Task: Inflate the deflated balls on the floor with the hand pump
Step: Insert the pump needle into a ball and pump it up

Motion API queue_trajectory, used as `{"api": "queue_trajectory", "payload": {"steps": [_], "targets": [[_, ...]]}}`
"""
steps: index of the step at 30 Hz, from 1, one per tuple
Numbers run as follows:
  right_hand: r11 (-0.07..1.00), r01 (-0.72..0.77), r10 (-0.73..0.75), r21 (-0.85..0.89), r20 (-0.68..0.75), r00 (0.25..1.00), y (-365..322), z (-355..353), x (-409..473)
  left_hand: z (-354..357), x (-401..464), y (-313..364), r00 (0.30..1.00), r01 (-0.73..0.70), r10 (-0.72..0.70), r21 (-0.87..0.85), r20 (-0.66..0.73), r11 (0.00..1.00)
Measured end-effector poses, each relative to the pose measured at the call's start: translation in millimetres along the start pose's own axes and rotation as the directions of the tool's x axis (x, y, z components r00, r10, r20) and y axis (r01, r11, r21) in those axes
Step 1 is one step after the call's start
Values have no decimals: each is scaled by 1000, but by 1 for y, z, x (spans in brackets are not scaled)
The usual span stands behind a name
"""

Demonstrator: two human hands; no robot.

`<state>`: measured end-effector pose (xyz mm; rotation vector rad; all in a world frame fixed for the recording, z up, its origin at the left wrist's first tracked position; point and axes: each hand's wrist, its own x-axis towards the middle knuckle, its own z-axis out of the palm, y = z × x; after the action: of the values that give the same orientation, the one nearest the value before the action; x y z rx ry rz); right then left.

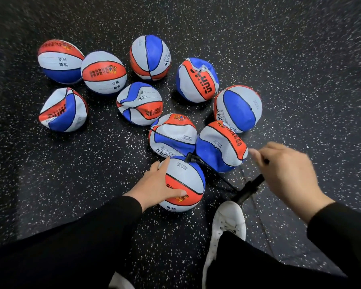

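Head view: right hand (283,176) motion-blurred, fingers curled round the top of the black hand pump (249,189); handle mostly hidden under it. Pump base hidden behind the white shoe (227,222). Left hand (154,186) lies flat, fingers relaxed, on the nearest ball (186,184), thin hose (213,174) plugged into its top. Other crumpled balls (139,103) clustered beyond, some touching. Speckled floor (300,69) open on all sides.

Ten crumpled balls (140,103) crowd the middle of the speckled floor (300,59), several touching, leaving narrow gaps between them. Open floor lies along the far edge and both sides. Near the cluster, a black pump (249,189), its hose (215,174) and a white shoe (227,224) block the approach.
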<state>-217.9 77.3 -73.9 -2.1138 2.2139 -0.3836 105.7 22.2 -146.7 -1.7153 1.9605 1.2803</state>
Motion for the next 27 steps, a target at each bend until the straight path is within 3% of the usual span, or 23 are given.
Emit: {"api": "queue_trajectory", "payload": {"steps": [2, 5, 9, 12, 15, 18, 21, 27], "targets": [[998, -60, 60, -31, -17, 998, 6, 4, -2, 1, 0, 0, 1000, -1, 1, -16, -6, 1000], [991, -123, 128, -59, 73, 989, -1, 43, -33, 1, 0, 2, 1000, -5, 4, -35, -18, 999], [992, 114, -101, -56, 194, 976, -17, 85, -71, 0, -2, 3, 1000, 3, -3, -50, -1, 999], [997, 18, -6, -70, 166, 986, -5, 87, -62, -1, -2, 3, 1000, 13, -13, -53, -2, 998], [996, 90, -84, -26, 157, 984, -6, 77, -59, 2, -1, 3, 1000, 22, -23, -68, -6, 997], [994, 98, -99, 44, 21, 995, -9, 26, -26, 3, -2, 3, 1000, 21, -22, -60, -16, 998], [988, 149, -149, -26, 5, 989, 0, -19, 5, 2, -5, 6, 1000, 0, -3, -109, -23, 994], [998, 58, -58, 18, 16, 998, 0, 49, -57, 1, -2, 9, 1000, 7, -10, -118, -26, 993]]}}
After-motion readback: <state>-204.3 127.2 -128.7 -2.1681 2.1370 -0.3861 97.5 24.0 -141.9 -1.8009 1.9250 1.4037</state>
